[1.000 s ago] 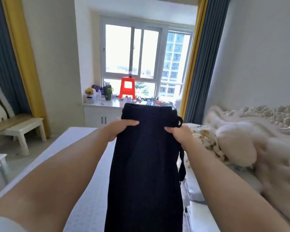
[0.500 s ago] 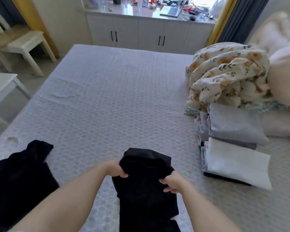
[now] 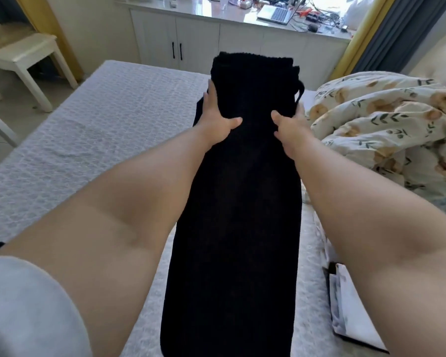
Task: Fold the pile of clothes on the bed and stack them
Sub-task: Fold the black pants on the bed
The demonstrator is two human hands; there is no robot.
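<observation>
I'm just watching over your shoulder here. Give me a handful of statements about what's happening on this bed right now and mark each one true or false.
1. Both hands hold the black garment. True: the left hand and the right hand grip its sides.
2. The garment is white. False: it is black.
3. A floral quilt lies bunched to the right of the garment. True.
4. A laptop sits on the bed. False: it sits on the window counter.
5. The right hand is free. False: it grips the garment.
</observation>
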